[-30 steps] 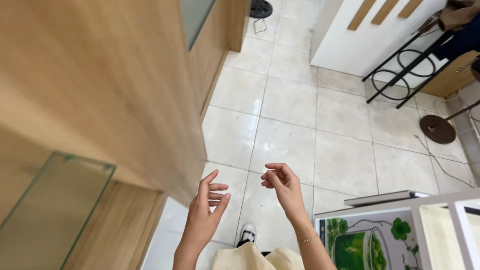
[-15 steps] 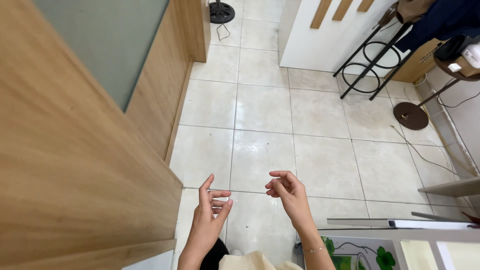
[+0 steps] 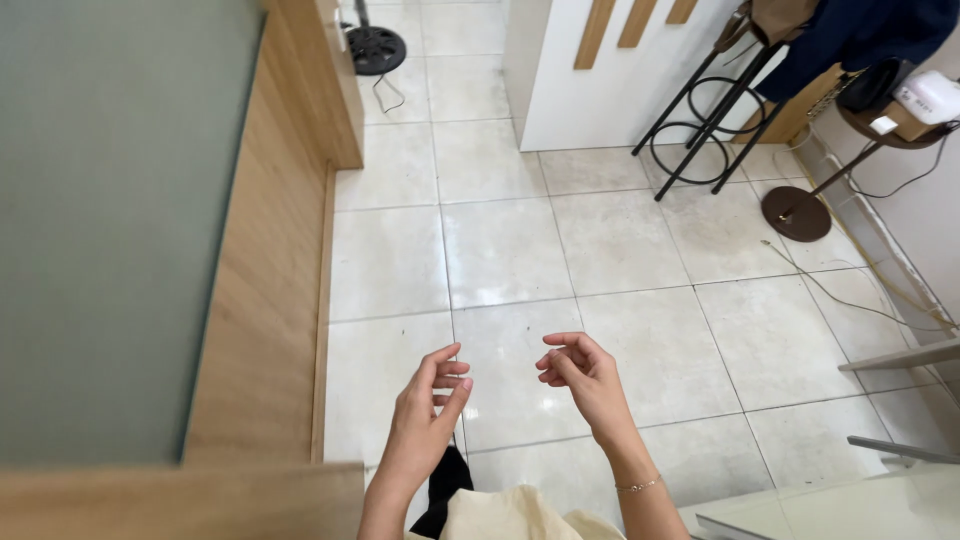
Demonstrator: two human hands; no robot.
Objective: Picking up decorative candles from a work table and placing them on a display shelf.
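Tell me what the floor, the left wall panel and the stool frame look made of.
Floor: glazed ceramic tile, probably; pale squares, grout lines, glossy reflections. Wall panel: wood or wood-look laminate, matte, with visible grain. Stool frame: thin black metal tube, likely painted.

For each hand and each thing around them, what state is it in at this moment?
left hand: empty, fingers loosely curled
right hand: empty, fingers curled, thin bracelet on wrist
tiled floor: glossy, slightly soiled
black stool: standing upright
cable: lying loose on floor
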